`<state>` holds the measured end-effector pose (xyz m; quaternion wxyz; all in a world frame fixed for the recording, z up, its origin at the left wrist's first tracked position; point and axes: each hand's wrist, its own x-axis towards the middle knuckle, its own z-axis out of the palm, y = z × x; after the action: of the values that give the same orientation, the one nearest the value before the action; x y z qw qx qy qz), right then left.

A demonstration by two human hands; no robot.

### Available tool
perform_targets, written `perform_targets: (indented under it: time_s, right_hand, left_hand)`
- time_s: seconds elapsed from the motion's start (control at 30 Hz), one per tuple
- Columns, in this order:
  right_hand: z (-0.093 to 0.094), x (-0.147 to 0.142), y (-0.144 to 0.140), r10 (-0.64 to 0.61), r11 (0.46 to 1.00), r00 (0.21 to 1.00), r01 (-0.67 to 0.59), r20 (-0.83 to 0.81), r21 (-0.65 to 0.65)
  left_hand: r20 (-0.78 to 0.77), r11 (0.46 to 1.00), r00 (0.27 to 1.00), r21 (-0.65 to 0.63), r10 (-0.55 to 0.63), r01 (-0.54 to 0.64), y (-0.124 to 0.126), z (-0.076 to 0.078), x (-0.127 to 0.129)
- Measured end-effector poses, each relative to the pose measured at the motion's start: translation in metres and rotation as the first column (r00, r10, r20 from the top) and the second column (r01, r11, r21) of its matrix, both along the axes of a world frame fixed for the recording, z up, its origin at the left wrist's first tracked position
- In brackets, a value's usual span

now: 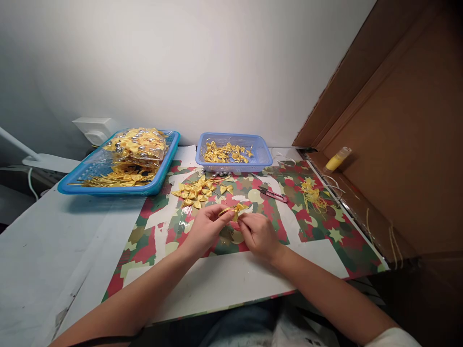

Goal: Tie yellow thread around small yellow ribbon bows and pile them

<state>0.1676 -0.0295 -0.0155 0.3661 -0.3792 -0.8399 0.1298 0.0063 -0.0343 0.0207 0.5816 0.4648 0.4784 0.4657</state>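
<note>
Both my hands meet over the camouflage-patterned mat (325, 241). My left hand (206, 229) pinches a small yellow ribbon bow (237, 210) with a gold clip. My right hand (258, 233) grips the same bow from the other side. Just beyond them lies a pile of yellow bows (197, 190) on the mat. Red-handled snips (273, 194) rest to the right of the pile.
A small blue basket (260, 159) with several bows stands at the back. A larger blue tray (155, 185) at the left holds a bag of bows and clips. Yellow thread scraps (314, 197) and a yellow spool (336, 160) lie right, beside a brown board (405, 135).
</note>
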Motion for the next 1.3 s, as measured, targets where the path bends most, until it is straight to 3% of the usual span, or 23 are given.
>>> perform_targets:
  time_s: [0.17, 0.63, 0.8, 0.9, 1.03, 1.17, 1.3]
  right_hand:
    - [0.0, -0.001, 0.0, -0.03, 1.0, 1.0, 0.03, 0.0, 0.004]
    - [-0.001, -0.003, 0.001, -0.044, 0.99, 0.999, 0.039, 0.03, 0.137]
    - [0.005, -0.002, 0.001, -0.058, 0.998, 0.998, 0.058, -0.036, -0.006]
    - [0.016, 0.005, 0.005, -0.14, 0.99, 0.979, 0.135, -0.15, -0.04]
    - [0.027, 0.012, 0.009, -0.208, 0.973, 0.933, 0.229, -0.295, 0.036]
    - [0.026, 0.005, 0.008, -0.109, 0.994, 0.962, 0.113, -0.252, 0.003]
    - [0.018, -0.001, 0.007, -0.1, 0.993, 0.949, 0.078, -0.301, -0.085]
  left_hand:
    - [-0.046, 0.997, 0.998, 0.075, 0.037, -0.034, -0.002, -0.003, 0.0]
    - [-0.111, 0.997, 0.994, 0.073, -0.013, 0.021, -0.002, -0.003, 0.0]
    - [-0.172, 0.991, 0.985, 0.124, -0.018, 0.039, -0.002, -0.005, -0.002]
    - [-0.363, 0.959, 0.927, 0.284, 0.092, 0.016, -0.001, -0.004, -0.005]
    - [-0.598, 0.854, 0.765, 0.504, 0.239, 0.127, 0.0, -0.005, -0.007]
    - [-0.668, 0.816, 0.691, 0.543, 0.277, 0.198, 0.001, -0.008, -0.005]
    - [-0.665, 0.821, 0.7, 0.534, 0.26, 0.203, 0.001, -0.008, -0.005]
